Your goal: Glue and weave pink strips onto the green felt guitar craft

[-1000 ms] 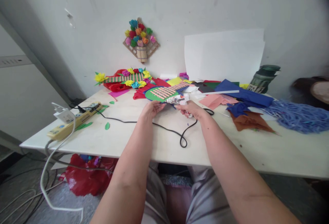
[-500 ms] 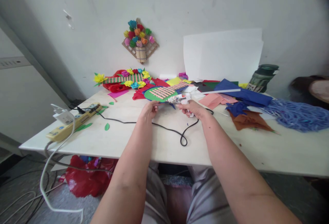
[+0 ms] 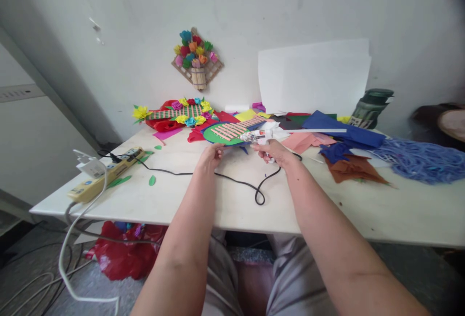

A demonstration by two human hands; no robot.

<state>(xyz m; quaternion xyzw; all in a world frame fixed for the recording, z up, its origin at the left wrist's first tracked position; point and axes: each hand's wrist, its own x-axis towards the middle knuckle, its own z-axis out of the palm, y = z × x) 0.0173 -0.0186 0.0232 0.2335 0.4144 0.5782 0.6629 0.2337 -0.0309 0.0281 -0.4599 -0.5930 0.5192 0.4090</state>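
Note:
My left hand (image 3: 209, 155) pinches the near edge of a green paper disc (image 3: 218, 135) with a blue rim and pink strips glued across it. My right hand (image 3: 273, 151) is closed round a white glue gun (image 3: 258, 136), whose nozzle points left at the disc's right edge. The gun's black cord (image 3: 232, 180) loops over the white table (image 3: 203, 200) to a yellow power strip (image 3: 105, 174) at the left.
Coloured paper scraps (image 3: 334, 146) and blue shredded strips (image 3: 421, 161) cover the table's right. A finished flower piece (image 3: 178, 112) lies at the back, another hangs on the wall (image 3: 196, 57). White sheets (image 3: 312, 76) and a green bottle (image 3: 370, 108) stand behind. Another person is at the far right edge.
The glue gun has risen slightly and moved closer to the disc's edge. My left hand keeps its pinch on the disc.

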